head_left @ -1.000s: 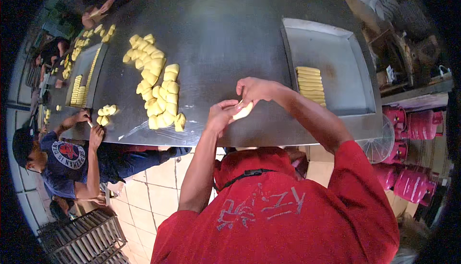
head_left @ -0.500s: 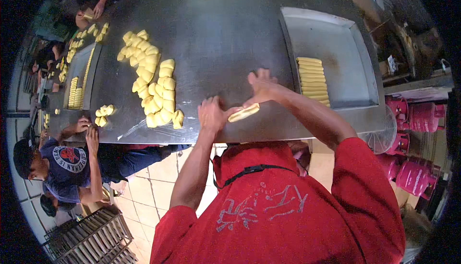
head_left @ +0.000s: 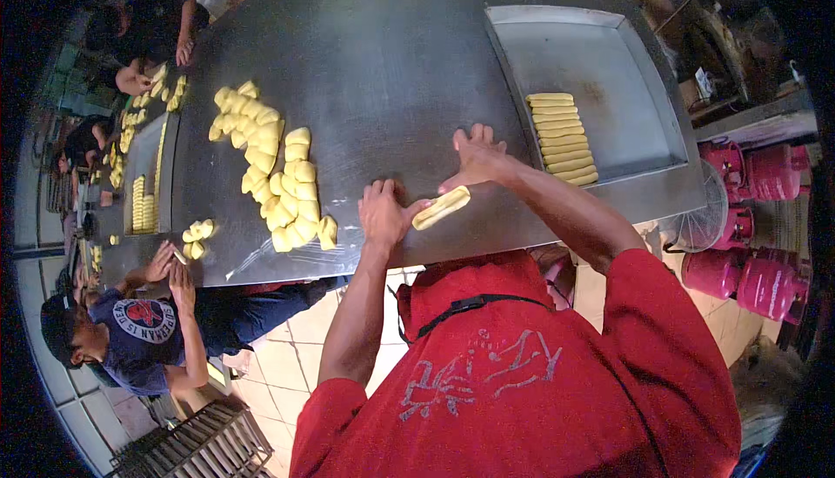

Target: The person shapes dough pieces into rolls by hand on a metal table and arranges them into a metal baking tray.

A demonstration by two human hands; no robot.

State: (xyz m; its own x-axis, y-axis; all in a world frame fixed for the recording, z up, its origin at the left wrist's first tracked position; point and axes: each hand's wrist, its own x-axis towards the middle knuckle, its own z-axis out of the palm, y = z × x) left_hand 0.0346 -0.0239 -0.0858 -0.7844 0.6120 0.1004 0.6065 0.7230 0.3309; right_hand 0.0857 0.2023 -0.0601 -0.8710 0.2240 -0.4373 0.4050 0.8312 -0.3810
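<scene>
A flattened, oblong piece of yellow dough (head_left: 442,208) lies slantwise near the table's front edge, with a crease along it. My left hand (head_left: 384,211) rests on the table at its left end, fingers apart and thumb touching the dough. Just beyond the dough, my right hand (head_left: 475,156) has its fingers spread on the tabletop. Its thumb points down to the dough's far edge. Neither hand wraps around the piece.
A shallow metal tray (head_left: 557,15) at right holds a row of dough sticks (head_left: 561,137). Cut dough lumps (head_left: 296,191) cluster left of my hands on the dark metal table (head_left: 391,69). A co-worker (head_left: 143,330) handles dough at left; pink gas cylinders (head_left: 770,282) stand at right.
The view has tilted slightly. My hands stay at nearly the same spot, and the dough between them looks a little wider. The co-worker's hands at left have shifted, with a dough piece showing between them.
</scene>
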